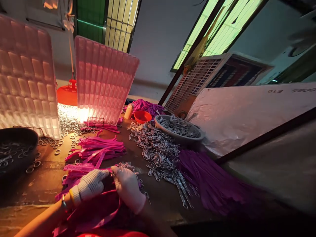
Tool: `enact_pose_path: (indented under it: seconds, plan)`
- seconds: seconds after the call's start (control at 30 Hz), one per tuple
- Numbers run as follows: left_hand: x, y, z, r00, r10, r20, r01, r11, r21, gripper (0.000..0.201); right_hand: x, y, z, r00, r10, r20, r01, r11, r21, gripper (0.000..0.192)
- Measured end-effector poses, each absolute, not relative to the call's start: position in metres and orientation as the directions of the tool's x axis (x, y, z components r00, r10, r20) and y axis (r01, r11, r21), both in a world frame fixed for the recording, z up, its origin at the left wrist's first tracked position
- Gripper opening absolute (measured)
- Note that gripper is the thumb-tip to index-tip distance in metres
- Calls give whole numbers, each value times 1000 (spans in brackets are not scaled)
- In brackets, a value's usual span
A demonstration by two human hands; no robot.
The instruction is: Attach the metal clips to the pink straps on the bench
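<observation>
Gloved hands meet over pink straps on a cluttered surface [44, 187].
Left hand [89, 187] and right hand [128, 187] each grip closed on one strap [81, 168]; steady pinching near its end seems wise.

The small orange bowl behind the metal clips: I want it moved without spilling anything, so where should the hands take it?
Grip the orange bowl by its rim, coming from above on its near side. It sits upright and open-topped, with the heap of metal clips in front and a small bottle close on its left, so a low sideways approach looks crowded.
</observation>
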State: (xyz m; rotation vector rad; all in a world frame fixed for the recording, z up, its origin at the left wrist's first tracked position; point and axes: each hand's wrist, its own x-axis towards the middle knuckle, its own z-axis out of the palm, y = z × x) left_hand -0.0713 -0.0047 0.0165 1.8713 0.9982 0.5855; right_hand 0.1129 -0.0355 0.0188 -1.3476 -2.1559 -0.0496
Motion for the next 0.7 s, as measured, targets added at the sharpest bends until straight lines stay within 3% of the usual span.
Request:
enact_pose_path:
  seconds: [0.1,0.17,0.23,0.33,0.43,0.7]
  plan:
    - [-72,-8,13,477,879,5,345,-193,918,22,113,-36,36,-328,870,367,777,470,-419,32]
    - [-73,-11,14,398,917,27,364,-185,913,21,114,-34,49,-367,894,256,771,446,-454,43]
    - [-73,-16,15,368,927,79,415,-240,878,19,113,-31,57,-375,916,140,815,398,-422,49]
    - [-74,-22,14,383,914,136,482,-323,815,17,109,-26,57,-363,931,42,875,356,-328,29]
    - [-77,-26,10,391,910,139,521,-343,782,16,105,-25,45,-382,921,75,890,388,-241,9]
    - [-77,-33,10,429,894,130,516,-361,777,16,107,-39,26,-553,801,227,829,557,56,12]
